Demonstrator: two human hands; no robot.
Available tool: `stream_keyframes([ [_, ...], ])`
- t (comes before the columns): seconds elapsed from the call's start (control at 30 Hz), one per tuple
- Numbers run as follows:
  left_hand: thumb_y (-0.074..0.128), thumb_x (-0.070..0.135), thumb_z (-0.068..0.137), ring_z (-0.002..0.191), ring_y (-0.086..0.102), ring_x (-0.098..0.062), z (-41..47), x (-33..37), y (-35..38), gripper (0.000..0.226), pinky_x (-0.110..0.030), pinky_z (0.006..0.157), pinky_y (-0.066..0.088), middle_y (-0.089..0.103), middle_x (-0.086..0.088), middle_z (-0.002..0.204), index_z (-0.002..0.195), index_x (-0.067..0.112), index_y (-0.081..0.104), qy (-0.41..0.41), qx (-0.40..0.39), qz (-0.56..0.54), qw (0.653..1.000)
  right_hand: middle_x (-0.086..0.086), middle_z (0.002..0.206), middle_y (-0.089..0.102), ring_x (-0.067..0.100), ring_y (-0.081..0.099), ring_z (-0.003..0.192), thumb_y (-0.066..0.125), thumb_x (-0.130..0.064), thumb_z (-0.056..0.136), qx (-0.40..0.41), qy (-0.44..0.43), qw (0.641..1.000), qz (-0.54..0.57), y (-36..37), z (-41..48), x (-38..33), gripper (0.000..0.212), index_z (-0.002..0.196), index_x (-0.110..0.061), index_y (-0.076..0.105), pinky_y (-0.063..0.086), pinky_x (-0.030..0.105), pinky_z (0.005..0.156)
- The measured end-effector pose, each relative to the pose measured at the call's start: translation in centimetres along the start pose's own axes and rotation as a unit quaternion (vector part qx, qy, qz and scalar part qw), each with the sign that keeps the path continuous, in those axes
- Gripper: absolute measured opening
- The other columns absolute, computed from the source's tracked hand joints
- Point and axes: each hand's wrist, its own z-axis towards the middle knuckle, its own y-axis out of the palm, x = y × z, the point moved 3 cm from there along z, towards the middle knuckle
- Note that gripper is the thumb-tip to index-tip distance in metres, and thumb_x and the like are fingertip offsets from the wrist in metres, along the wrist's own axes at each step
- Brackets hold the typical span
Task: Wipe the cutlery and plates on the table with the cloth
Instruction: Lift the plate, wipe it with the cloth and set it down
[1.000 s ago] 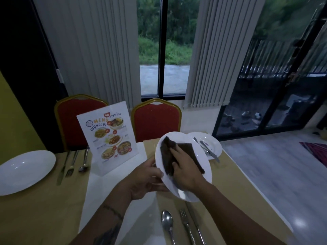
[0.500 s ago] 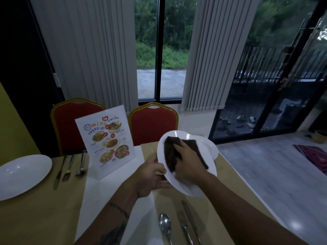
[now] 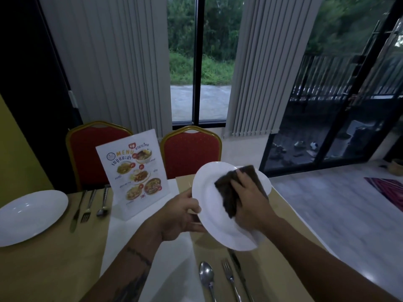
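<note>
Observed from the head view: the left hand gripped the plate at its left rim, with the fingers curled round the edge and the thumb on the front face. The plate was held clear of the desk and tilted up, its face toward the camera.

The right hand lay on the dark folded cloth and pressed it against the upper right part of the plate's face. The fingers were laid fairly flat across the cloth; the thumb could not be seen.

On the desk below the plate lay the near spoon, near fork and near knife, side by side with their handles toward the camera. The knife's tip ran under the plate's lower edge.

At the left of the desk a second plate lay flat. Just beside it, on its right, lay the far knife, far fork and far spoon, in that order.

A menu stand stood upright on the white runner, between the two settings.

Two red chairs with gold frames, the left chair and the right chair, stood at the far side of the desk. Behind them hung grey vertical blinds before a window.
</note>
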Motion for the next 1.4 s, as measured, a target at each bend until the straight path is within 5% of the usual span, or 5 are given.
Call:
stream_keyframes([
  [0.17, 0.041, -0.005, 0.09, 0.095, 0.07, -0.032, 0.3, 0.5, 2.4, 0.053, -0.039, 0.072, 0.06, 0.069, -0.012, 0.12, 0.129, 0.028, 0.055, -0.015, -0.033, 0.078, 0.996, 0.003, 0.169, 0.005, 0.028, 0.006, 0.154, 0.06, -0.026, 0.091, 0.037, -0.077, 0.996, -0.016, -2.1, 2.9, -2.0, 0.082, 0.16, -0.019, 0.017, 0.016, 0.047, 0.124],
  [0.37, 0.047, -0.01, 0.087, 0.095, 0.072, -0.03, 0.0, 0.3, 1.3, 0.058, -0.043, 0.071, 0.06, 0.071, -0.005, 0.115, 0.124, 0.033, 0.058, 0.049, -0.016, 0.046, 0.998, 0.006, 0.126, 0.059, 0.026, 0.06, 0.107, 0.058, -0.025, 0.093, 0.042, 0.083, 0.994, 0.053, -4.7, 4.0, 1.5, 0.048, 0.137, -0.032, 0.041, 0.051, 0.047, 0.094],
  [0.6, 0.058, -0.011, 0.082, 0.114, 0.065, -0.033, 0.3, -0.7, -0.4, 0.07, -0.053, 0.085, 0.057, 0.066, -0.004, 0.127, 0.134, 0.034, 0.052, 0.119, 0.016, -0.095, 0.988, 0.021, 0.095, 0.073, 0.034, 0.067, 0.074, 0.057, -0.001, 0.093, 0.039, 0.306, 0.806, 0.505, -2.4, 0.4, 4.7, 0.02, 0.11, -0.001, 0.067, 0.06, 0.052, 0.077],
  [0.9, 0.054, 0.031, 0.098, 0.104, 0.066, -0.029, 1.9, 7.0, -2.0, 0.032, -0.045, 0.095, 0.051, 0.072, -0.013, 0.112, 0.12, 0.012, 0.066, -0.01, 0.046, 0.127, 0.991, -0.002, 0.085, 0.073, 0.021, 0.07, 0.081, 0.064, -0.019, 0.083, -0.01, 0.137, 0.971, 0.194, -4.9, 1.2, 1.2, 0.017, 0.098, -0.028, 0.068, 0.058, 0.045, 0.078],
  [1.4, 0.051, 0.031, 0.101, 0.091, 0.065, -0.03, 5.1, 4.1, 0.9, 0.012, -0.047, 0.09, 0.05, 0.068, -0.005, 0.092, 0.097, 0.023, 0.06, -0.022, 0.216, 0.022, 0.976, 0.008, 0.169, 0.001, 0.03, -0.002, 0.155, 0.021, -0.04, 0.098, 0.099, 0.075, 0.991, -0.057, -1.1, 1.2, -0.8, 0.067, 0.161, -0.023, 0.007, -0.003, 0.054, 0.124],
])
